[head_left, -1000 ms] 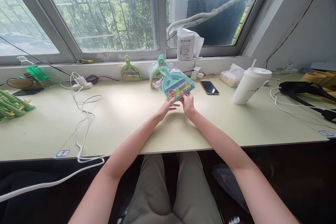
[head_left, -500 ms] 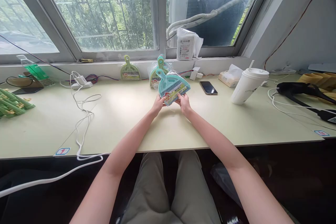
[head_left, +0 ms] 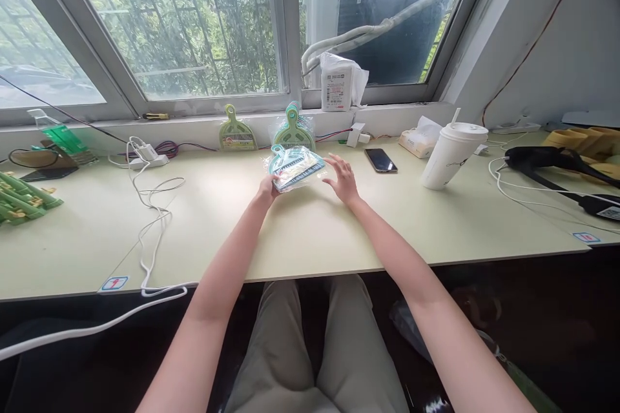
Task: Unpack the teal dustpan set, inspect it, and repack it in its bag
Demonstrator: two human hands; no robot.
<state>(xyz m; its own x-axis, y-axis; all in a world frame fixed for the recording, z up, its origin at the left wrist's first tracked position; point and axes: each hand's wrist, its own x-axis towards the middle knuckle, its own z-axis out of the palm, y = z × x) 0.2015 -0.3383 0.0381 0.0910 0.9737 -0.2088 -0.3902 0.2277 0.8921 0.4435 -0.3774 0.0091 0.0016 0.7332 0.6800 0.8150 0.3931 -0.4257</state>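
Observation:
A teal mini dustpan and brush set point(head_left: 299, 166) in clear plastic wrap is tilted above the desk, its handle pointing away from me. My left hand point(head_left: 269, 186) grips its near left corner. My right hand point(head_left: 343, 178) is open beside its right edge, fingers spread; whether a fingertip touches the wrap I cannot tell. Just behind it, several wrapped dustpan sets point(head_left: 293, 131) stand against the wall below the sill, a green one in front. Farther left, another green dustpan set point(head_left: 237, 134) leans upright against that wall.
On the right are a phone point(head_left: 380, 161), a tissue pack point(head_left: 420, 139) and a tall white cup with a straw point(head_left: 450, 158). A white cable point(head_left: 159, 219) trails over the desk point(head_left: 208, 219) at left. Green bamboo-like pieces point(head_left: 24, 199) lie far left.
My right hand has let go of the teal dustpan set and opened to its right. The set has tipped flatter and moved slightly left in my left hand.

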